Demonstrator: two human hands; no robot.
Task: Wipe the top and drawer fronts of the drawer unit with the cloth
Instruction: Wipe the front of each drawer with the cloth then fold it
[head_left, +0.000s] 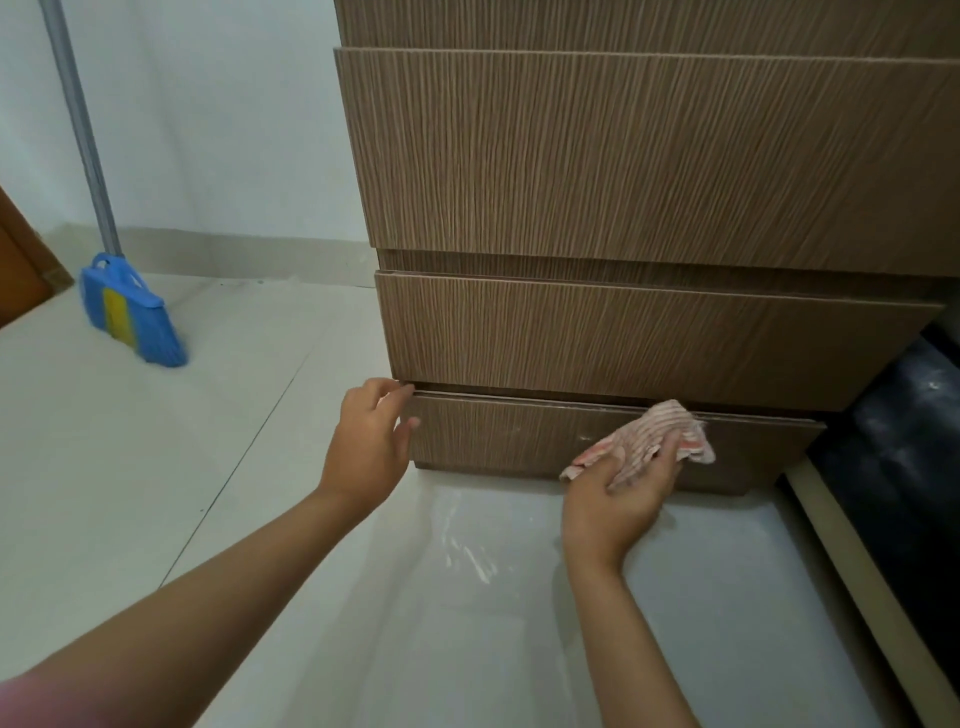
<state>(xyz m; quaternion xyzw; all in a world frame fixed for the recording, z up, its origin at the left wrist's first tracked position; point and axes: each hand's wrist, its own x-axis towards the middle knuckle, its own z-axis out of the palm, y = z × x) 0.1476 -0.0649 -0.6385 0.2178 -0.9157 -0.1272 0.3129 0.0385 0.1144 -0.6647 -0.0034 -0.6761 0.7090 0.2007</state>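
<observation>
Cloth (644, 441), pink and striped, is bunched in the right hand (621, 499), whose fingers curl around it and press it against the bottom drawer front (498, 436) of the drawer unit (623, 182), toward its right half near the top edge. The left hand (366, 441) is loose, holding nothing, its fingertips touching the left end of that same drawer front. Work appears to have reached the lowest drawer, so the task is probably near its end, though no frame shows the top, and the fronts above give no clear sign of wiping. A blue broom (130, 312) leans at the wall, well apart.
</observation>
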